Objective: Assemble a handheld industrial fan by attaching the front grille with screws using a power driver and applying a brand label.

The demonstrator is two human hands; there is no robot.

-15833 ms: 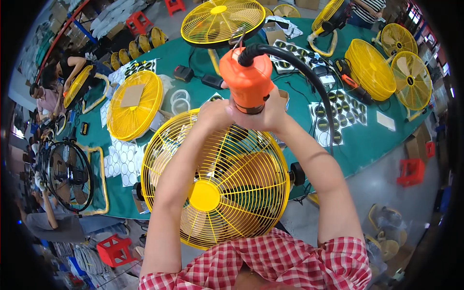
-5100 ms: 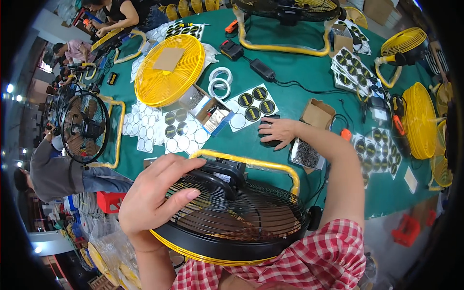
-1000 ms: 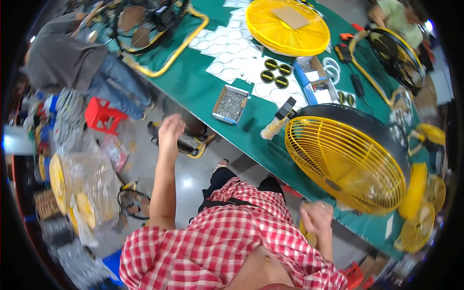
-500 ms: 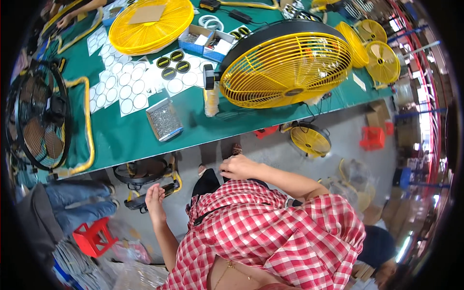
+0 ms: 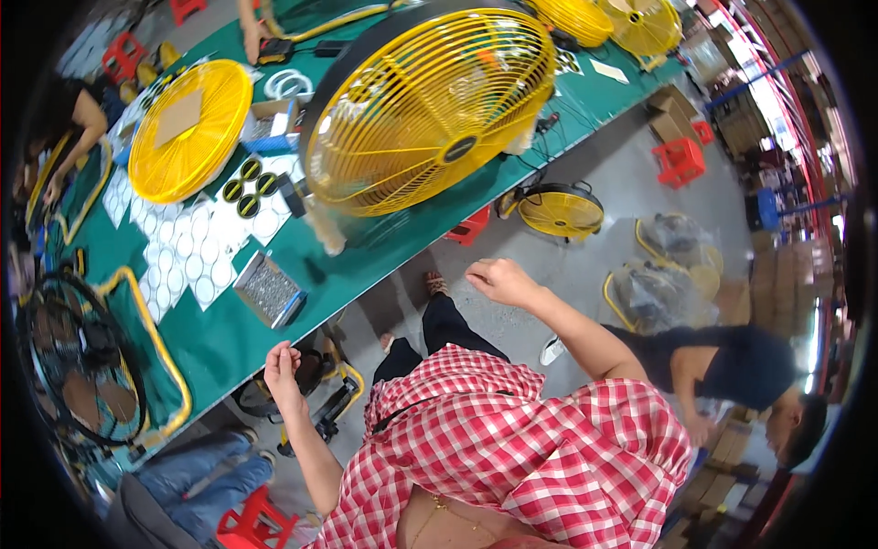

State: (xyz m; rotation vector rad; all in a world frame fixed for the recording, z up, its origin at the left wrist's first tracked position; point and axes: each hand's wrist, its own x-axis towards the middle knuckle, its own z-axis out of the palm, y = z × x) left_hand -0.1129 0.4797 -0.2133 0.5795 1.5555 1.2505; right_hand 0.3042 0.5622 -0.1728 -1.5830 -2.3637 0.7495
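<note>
My left hand [image 5: 283, 369] hovers just off the table's front edge, closest to a small open box of screws or similar small metal parts [image 5: 268, 291]. Its fingers are bent together; whatever they may pinch is too small to make out. My right hand [image 5: 501, 281] hangs in the air over the floor, right of my knees, with fingers curled inward and their tips hidden. Neither hand touches the table. A large drum fan with a yellow grille [image 5: 430, 119] stands on the green tabletop [image 5: 352, 267], ahead of both hands.
A yellow fan grille [image 5: 190, 128] lies beyond sheets of round stickers [image 5: 187, 261]. Another fan [image 5: 87, 366] stands at the left. Below the table are a floor fan [image 5: 560, 210] and red stools [image 5: 679, 163]. A person in dark clothes [image 5: 732, 366] bends at the right.
My view has swung toward the right, so the table slants more steeply. The right hand has moved out to the right, away from my lap. The left stays raised near the table edge.
</note>
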